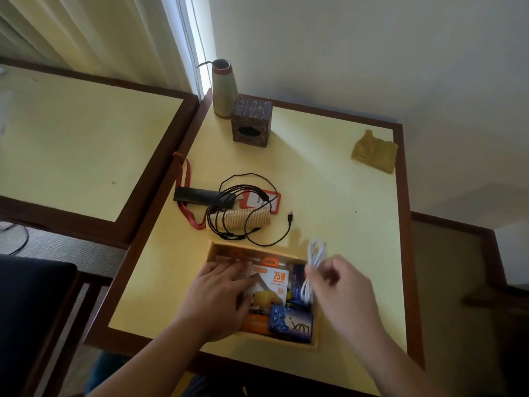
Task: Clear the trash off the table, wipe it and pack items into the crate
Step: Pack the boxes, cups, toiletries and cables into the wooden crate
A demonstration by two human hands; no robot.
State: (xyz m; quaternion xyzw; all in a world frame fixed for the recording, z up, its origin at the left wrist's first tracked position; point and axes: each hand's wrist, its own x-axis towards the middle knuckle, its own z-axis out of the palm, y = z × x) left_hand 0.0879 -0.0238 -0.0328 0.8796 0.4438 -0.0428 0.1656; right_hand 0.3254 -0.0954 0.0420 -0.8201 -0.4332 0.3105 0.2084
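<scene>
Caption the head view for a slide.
Right hand lowers a white cable into the crate; left hand presses a charger box.

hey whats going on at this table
A person is packing items into a crate set on the yellow table. The right hand holds a bundled white cable over the crate, while the left hand presses flat on an orange charger box inside. A black cable, a red lanyard badge and a yellow cloth lie on the table outside it.
</scene>
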